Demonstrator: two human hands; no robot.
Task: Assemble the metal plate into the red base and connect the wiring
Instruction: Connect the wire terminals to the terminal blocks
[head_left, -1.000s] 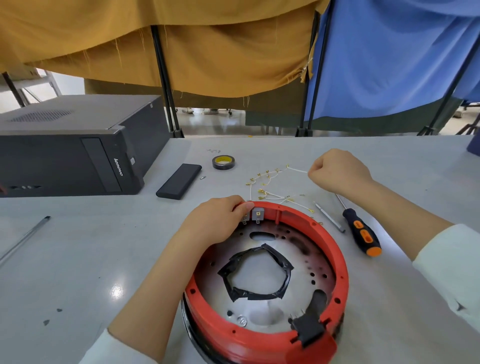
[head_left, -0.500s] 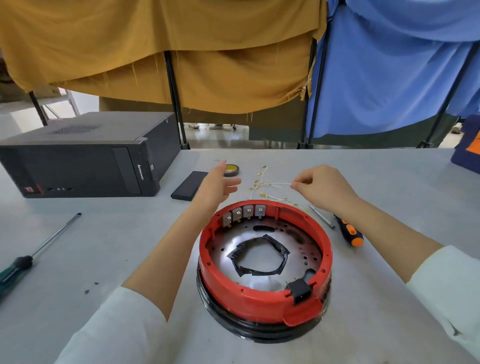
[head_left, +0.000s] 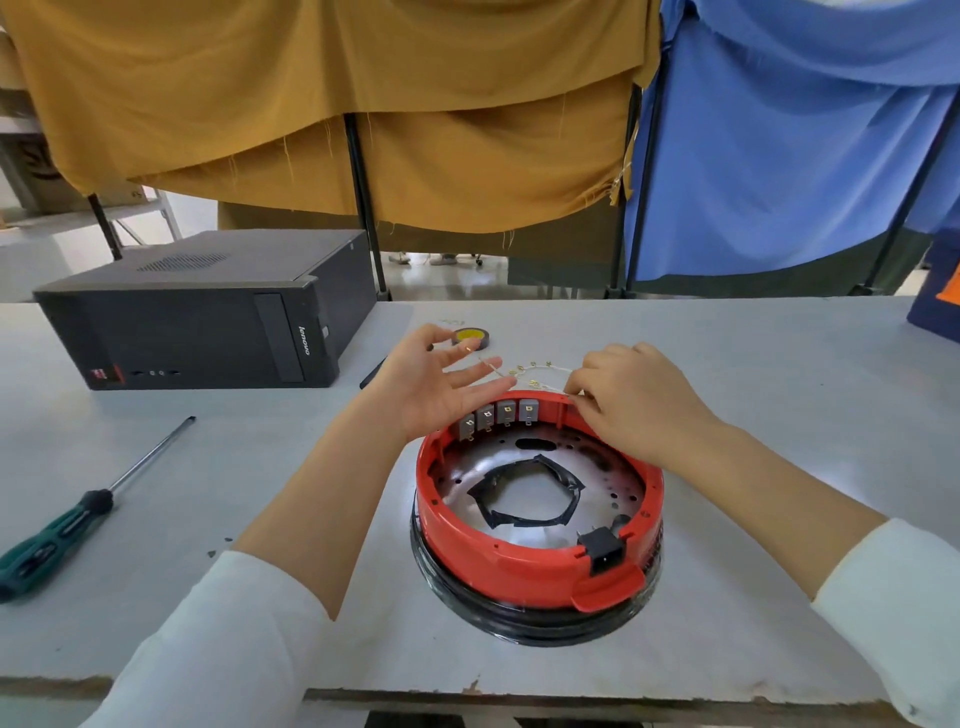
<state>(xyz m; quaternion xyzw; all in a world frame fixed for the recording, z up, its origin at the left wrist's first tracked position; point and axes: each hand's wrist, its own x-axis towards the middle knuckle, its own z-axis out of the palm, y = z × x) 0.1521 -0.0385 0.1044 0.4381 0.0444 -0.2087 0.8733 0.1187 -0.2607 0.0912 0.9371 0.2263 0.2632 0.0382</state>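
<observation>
The round red base (head_left: 519, 571) sits on a black ring at the table's middle. Inside it lies the metal plate (head_left: 457, 467), perforated, with a ring of black tape round its central hole. Several grey terminal blocks (head_left: 496, 415) line the far inner wall. My left hand (head_left: 441, 384) hovers above the far left rim, palm up and fingers spread, holding nothing. My right hand (head_left: 634, 395) is over the far right rim and pinches a thin white wire with brass terminals (head_left: 535, 370), which trails leftward toward my left fingertips.
A black computer case (head_left: 208, 322) stands at the left. A green-handled screwdriver (head_left: 78, 519) lies at the near left. A roll of yellow tape (head_left: 470, 336) sits behind my left hand. Yellow and blue cloths hang behind the table. The table's front edge runs close below the base.
My left hand left the base's rim, rose and opened palm up. My right hand brought the wire from the far table down to the red rim. The view pulled back and up.
</observation>
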